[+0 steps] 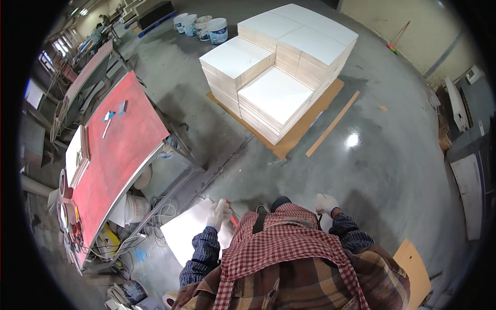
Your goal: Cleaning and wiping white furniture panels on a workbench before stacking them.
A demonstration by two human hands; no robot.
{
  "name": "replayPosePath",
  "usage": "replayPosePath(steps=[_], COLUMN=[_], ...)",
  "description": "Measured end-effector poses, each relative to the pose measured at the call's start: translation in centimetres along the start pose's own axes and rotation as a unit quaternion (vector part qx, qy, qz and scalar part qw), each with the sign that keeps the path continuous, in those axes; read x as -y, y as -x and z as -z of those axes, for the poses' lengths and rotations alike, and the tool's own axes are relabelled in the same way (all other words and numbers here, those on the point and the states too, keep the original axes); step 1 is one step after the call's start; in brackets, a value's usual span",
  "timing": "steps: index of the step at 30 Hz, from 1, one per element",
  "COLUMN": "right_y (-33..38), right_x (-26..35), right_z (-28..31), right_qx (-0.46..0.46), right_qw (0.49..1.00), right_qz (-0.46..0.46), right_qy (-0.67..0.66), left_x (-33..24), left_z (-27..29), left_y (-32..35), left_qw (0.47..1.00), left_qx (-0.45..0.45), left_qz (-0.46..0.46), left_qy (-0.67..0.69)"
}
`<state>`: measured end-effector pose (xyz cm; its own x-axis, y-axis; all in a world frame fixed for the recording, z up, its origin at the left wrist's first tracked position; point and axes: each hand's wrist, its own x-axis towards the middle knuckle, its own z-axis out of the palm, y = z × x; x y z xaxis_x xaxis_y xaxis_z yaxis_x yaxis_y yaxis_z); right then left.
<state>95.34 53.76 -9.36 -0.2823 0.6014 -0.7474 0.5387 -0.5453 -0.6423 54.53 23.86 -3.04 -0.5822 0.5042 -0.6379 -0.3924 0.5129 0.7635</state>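
Note:
My left hand [218, 215], in a white glove, is closed around a slim red-orange thing [233, 219] whose kind I cannot make out. Under and beside it lies a white sheet [187, 232], its near right part hidden by my arm and checked apron. My right hand [326, 203], gloved too, is curled closed in front of my right side. What it grips, if anything, is hidden. A small white patch [325, 223] shows just below it; whether it belongs to the same sheet I cannot tell.
Ahead, stacked white boards [279, 95] stand on a brown base sheet [281, 150], with a brown strip [333, 124] alongside. A red-topped table [121, 150] is at left, with a white bucket [135, 207] and cables [163, 217] below. Several buckets [218, 31] stand farther off.

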Motion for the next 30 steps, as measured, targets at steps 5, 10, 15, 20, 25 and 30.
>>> replayPosePath(steps=[5,10,15,20,25,30], right_y=[-4.9,-12.0,-20.0,-33.1,-32.4,-35.3], right_x=[4.7,12.7,24.3,33.1,45.9,51.9], right_z=[1.4,0.3,-1.7,-2.7,-9.9,-14.4], right_qx=[-0.032,-0.037,-0.004,0.033,0.081,0.122], right_qw=[0.996,0.999,1.0,0.969,0.995,0.988], right_qz=[-0.059,0.004,0.015,0.193,0.05,0.043], right_qy=[-0.066,-0.031,0.022,0.153,-0.033,-0.088], left_x=[-6.7,-12.6,-17.9,-26.4,-33.5,-41.5], left_z=[-2.5,-3.4,-2.5,-2.8,-1.5,0.2], left_y=[-3.9,-9.0,-16.6,-23.6,-29.6,-39.4], left_qw=[0.999,1.0,0.998,0.996,0.996,0.996], left_qx=[0.033,0.001,-0.043,-0.062,-0.09,-0.085], left_qz=[0.027,-0.01,-0.011,-0.039,-0.018,-0.038], left_qy=[0.034,0.03,0.045,0.047,0.015,-0.012])
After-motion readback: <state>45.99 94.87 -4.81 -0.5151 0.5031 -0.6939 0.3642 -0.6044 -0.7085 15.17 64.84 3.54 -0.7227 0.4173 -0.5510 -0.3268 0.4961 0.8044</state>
